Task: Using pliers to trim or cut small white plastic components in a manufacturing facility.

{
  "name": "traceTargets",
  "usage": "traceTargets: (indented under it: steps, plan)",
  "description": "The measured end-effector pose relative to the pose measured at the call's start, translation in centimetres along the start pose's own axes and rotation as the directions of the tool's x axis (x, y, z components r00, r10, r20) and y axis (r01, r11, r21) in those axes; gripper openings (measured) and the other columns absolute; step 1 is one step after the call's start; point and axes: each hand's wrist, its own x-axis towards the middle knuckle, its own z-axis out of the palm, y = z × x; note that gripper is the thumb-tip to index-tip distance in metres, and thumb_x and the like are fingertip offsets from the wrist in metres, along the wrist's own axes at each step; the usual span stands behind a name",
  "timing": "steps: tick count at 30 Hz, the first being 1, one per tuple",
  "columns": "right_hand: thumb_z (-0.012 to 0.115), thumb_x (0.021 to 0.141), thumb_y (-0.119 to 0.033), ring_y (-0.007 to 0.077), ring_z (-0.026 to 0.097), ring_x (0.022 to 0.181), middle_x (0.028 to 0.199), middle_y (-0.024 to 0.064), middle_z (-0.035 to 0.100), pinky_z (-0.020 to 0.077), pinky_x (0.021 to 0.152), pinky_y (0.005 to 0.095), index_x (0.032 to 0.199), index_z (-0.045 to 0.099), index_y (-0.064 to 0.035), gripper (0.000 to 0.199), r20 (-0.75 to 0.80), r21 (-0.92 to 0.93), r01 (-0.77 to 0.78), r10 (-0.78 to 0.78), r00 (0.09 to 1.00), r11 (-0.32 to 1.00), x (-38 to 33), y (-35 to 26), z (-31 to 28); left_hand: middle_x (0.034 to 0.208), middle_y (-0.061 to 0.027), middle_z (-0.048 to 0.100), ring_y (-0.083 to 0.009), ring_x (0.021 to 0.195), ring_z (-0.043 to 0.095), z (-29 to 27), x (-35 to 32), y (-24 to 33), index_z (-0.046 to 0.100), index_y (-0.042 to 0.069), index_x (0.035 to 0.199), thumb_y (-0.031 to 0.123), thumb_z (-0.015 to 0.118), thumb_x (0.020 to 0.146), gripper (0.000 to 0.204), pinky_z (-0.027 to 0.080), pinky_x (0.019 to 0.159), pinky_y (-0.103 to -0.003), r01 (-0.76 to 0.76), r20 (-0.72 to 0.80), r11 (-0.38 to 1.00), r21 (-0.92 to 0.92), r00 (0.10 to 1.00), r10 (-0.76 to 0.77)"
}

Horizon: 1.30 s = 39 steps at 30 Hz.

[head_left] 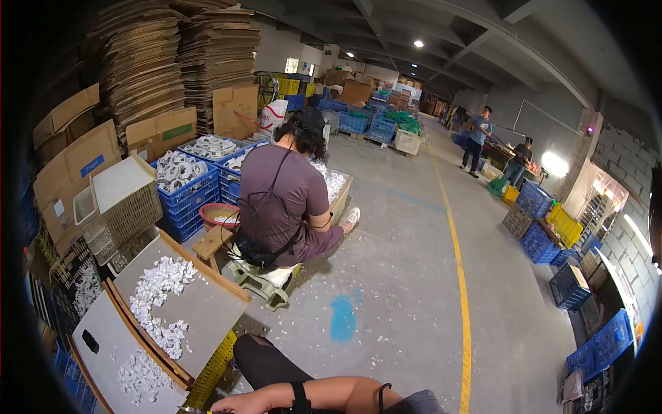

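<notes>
My right forearm reaches leftward along the lower edge, with a dark strap round it. At its end my right hand [233,404] is partly cut off by the frame. Its fingers look closed round a slim tool whose kind I cannot make out; only a bit of it shows. Close by is a grey-topped work table [96,369] with wooden edging, which carries a heap of small white plastic parts [143,377]. A larger pile of white parts [162,283] lies on the adjoining board. A yellow perforated strip [212,369] stands beside my dark-clad knee [265,362]. My left hand is out of view.
Ahead, a person [283,186] in a purple shirt sits on a low green stool [258,281], back toward me. Blue crates [186,196] of white rings and stacked flat cardboard [141,65] stand left. Two people stand far right. A yellow line [455,255] crosses the floor.
</notes>
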Motion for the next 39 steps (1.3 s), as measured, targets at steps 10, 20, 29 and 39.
traceTargets:
  steps: [10,20,29,39]
  plan:
    - [0.059,0.081,-0.022,0.0031,0.04,0.051,0.063,-0.0041,0.044,0.0321,0.043,0.0209,0.102,0.052,-0.0092,0.026,-0.034,0.116,-0.3,0.306,0.952,0.947,-2.6,3.4,0.9,0.081,-0.0051,0.054,-0.0149,0.066,0.052,2.2,-0.3,-2.5,0.053,0.004,0.108,0.014,0.047,0.09,0.022,0.047,0.058,-0.029,0.125,-0.108,0.585,-0.801,0.932,-0.347]
    - [0.052,0.088,-0.008,0.0111,0.047,0.059,0.069,0.0027,0.048,0.0405,0.052,0.0237,0.096,0.048,-0.0044,0.01,-0.044,0.242,-0.322,0.342,0.939,0.915,-3.1,3.0,0.4,0.094,-0.0109,0.061,-0.0185,0.08,0.061,1.4,-2.3,-2.7,0.054,-0.001,0.112,0.01,0.049,0.093,0.023,0.053,0.074,-0.032,0.062,-0.032,0.307,-0.95,0.957,-0.29]
    - [0.051,0.075,-0.003,0.0176,0.052,0.088,0.094,0.0072,0.052,0.0437,0.08,0.0297,0.108,0.049,0.0009,0.033,0.13,-0.573,-0.151,0.271,0.954,0.805,-2.7,4.2,0.1,0.089,-0.0088,0.061,-0.0141,0.076,0.06,1.2,-2.4,-3.0,0.053,-0.001,0.115,0.014,0.049,0.094,0.026,0.053,0.074,-0.029,0.033,-0.062,0.296,-0.955,0.95,-0.305]
    - [0.051,0.073,-0.005,0.0292,0.051,0.107,0.109,0.0196,0.053,0.0377,0.095,0.0342,0.12,0.044,0.0029,0.047,0.088,-0.672,-0.19,0.332,0.939,0.716,-1.1,4.1,1.9,0.087,-0.0089,0.062,-0.0154,0.072,0.06,0.8,-1.4,-4.3,0.052,-0.003,0.115,0.011,0.051,0.093,0.027,0.053,0.072,-0.03,0.053,-0.049,0.34,-0.939,0.958,-0.284]
